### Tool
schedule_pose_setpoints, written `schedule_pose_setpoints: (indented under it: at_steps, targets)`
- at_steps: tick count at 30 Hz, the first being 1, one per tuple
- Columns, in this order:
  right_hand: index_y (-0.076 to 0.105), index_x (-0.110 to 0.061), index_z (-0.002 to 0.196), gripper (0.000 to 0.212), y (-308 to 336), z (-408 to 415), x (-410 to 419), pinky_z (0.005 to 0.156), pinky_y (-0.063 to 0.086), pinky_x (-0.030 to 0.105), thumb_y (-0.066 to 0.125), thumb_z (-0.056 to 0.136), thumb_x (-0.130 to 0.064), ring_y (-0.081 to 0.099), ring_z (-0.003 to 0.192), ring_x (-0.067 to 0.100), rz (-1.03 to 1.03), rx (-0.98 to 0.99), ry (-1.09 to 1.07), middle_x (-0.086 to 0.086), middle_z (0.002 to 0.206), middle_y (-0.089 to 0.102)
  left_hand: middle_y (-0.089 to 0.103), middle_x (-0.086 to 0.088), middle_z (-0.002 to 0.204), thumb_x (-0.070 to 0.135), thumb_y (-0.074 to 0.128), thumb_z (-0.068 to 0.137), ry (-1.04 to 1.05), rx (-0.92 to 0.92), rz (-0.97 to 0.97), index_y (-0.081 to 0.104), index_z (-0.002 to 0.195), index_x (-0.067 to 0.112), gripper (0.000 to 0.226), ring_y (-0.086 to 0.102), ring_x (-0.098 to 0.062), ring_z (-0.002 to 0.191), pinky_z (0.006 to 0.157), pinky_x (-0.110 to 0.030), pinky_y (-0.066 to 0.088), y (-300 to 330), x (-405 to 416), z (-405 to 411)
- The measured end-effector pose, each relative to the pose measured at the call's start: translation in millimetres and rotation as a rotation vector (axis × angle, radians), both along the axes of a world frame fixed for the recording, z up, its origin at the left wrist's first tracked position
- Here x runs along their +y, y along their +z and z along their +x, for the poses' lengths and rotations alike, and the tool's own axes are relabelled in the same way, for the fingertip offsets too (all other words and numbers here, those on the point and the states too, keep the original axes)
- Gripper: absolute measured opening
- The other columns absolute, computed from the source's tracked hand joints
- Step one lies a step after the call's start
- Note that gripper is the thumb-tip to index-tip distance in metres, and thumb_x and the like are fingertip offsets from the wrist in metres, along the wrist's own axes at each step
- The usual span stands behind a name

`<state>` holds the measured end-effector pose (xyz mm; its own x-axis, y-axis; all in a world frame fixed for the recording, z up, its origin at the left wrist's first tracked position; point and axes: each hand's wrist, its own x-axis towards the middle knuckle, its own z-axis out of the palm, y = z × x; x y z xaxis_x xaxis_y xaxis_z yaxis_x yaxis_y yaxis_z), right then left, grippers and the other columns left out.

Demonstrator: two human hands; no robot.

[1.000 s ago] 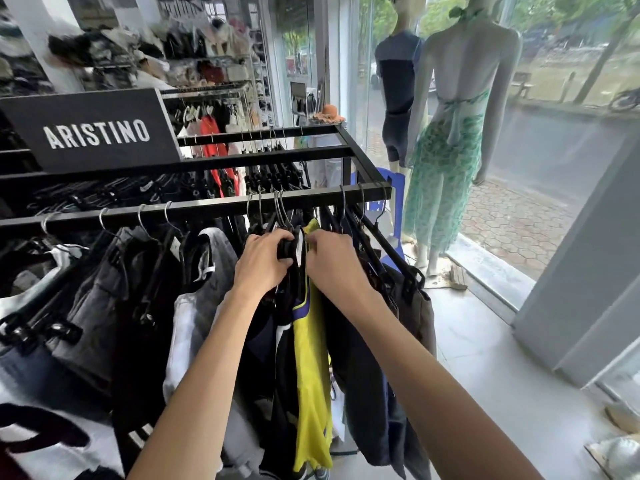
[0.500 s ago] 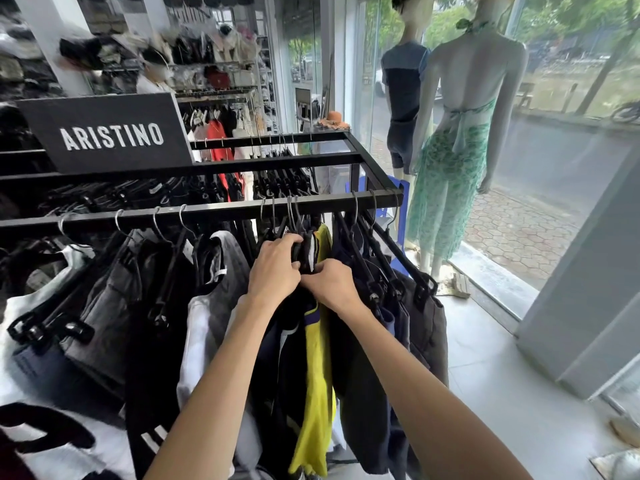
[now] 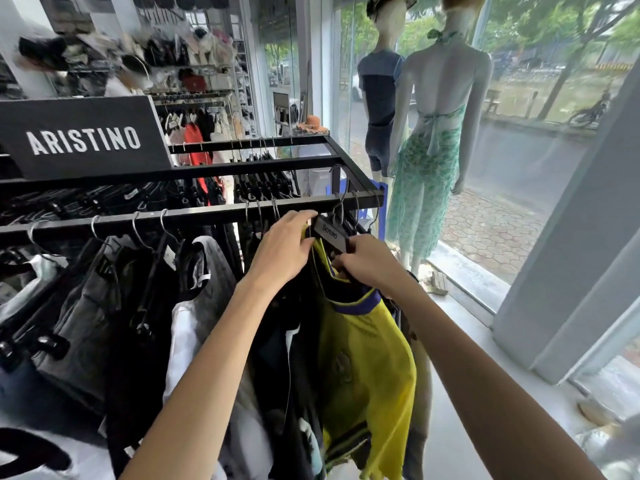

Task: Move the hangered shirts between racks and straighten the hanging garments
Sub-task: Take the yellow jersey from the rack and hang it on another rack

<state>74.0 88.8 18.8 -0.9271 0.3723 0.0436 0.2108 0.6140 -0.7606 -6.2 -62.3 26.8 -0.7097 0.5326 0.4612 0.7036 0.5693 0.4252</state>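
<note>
Hands: 2, both reaching forward to the near rail (image 3: 194, 216) of the black rack.
Left hand (image 3: 282, 251): fingers curled over the top of the yellow shirt (image 3: 363, 358) at its shoulder, just under the rail.
Right hand (image 3: 369, 263): fingers pinched round the lower end of the black hanger (image 3: 332, 233) and the shirt's neckline; the 2 hands are close together, not touching.
Yellow shirt: 1, hanging below the hanger with its long axis top to bottom, turned so its broad face shows to the camera; a purple-blue band (image 3: 360, 301) trims the neck and a dark striped band runs near the hem.
Hanger: 1 in the hands, its bar tilted, high end toward the rail and low end toward the right hand; it carries small white lettering that is too blurred to read for certain.
Rails: 3 black bars in view, running left to right, each with garments on it.
Near-rail garments: dark, grey and white pieces to the left of the yellow shirt (4 silver hooks show clearly on that stretch).
Sign (image 3: 83, 138): 1 black board on the rack reading "ARISTINO" in white capitals.
Mannequins: 2 at the window, 1 in a navy outfit (image 3: 381, 98) and 1 in a green print dress (image 3: 429, 174).
</note>
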Motion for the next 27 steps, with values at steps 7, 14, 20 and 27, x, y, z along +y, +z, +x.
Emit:
schedule_pose_setpoints:
  at_steps: [7, 14, 20, 27]
  targets:
    - [0.075, -0.012, 0.105, 0.015, 43.2, 67.1, 54.1, 0.089, 0.060, 0.035, 0.062, 0.099, -0.018, 0.076, 0.085, 0.018, -0.006, 0.080, 0.087, 0.004, 0.099, 0.078, 0.057, -0.001, 0.136, 0.045, 0.055, 0.097, -0.110, 0.007, 0.003, 0.039, 0.148, 0.027, 0.056, 0.052, -0.019, 0.127, 0.103, -0.047, 0.048, 8.4, 27.5, 2.4]
    - [0.077, -0.012, 0.112, 0.028, 115.1, 104.4, 118.2, 0.096, 0.056, 0.055, 0.065, 0.096, -0.032, 0.073, 0.099, 0.028, 0.141, 0.114, 0.165, 0.006, 0.101, 0.079, 0.059, 0.001, 0.083, 0.045, 0.049, 0.100, -0.295, -0.086, 0.027, 0.060, 0.094, 0.022, 0.026, 0.056, -0.014, 0.079, 0.068, -0.031, 0.041, 57.3, 68.4, 11.5]
    - [0.078, -0.014, 0.112, 0.022, 156.2, 119.6, 148.0, 0.101, 0.054, 0.048, 0.065, 0.099, -0.026, 0.073, 0.102, 0.023, 0.235, 0.187, 0.107, 0.000, 0.100, 0.079, 0.054, 0.013, 0.079, 0.042, 0.047, 0.103, -0.355, 0.007, 0.099, 0.060, 0.097, 0.023, 0.023, 0.048, 0.001, 0.073, 0.065, -0.020, 0.034, 105.4, 100.6, 18.7]
    - [0.077, -0.014, 0.113, 0.020, 157.1, 120.9, 164.1, 0.076, 0.053, 0.013, 0.063, 0.101, -0.021, 0.066, 0.081, -0.006, 0.206, 0.239, 0.159, -0.003, 0.096, 0.080, 0.056, 0.015, 0.081, 0.048, 0.046, 0.102, -0.268, 0.068, 0.089, 0.065, 0.099, 0.020, 0.034, 0.056, -0.018, 0.085, 0.074, -0.034, 0.040, 116.1, 106.5, 23.4]
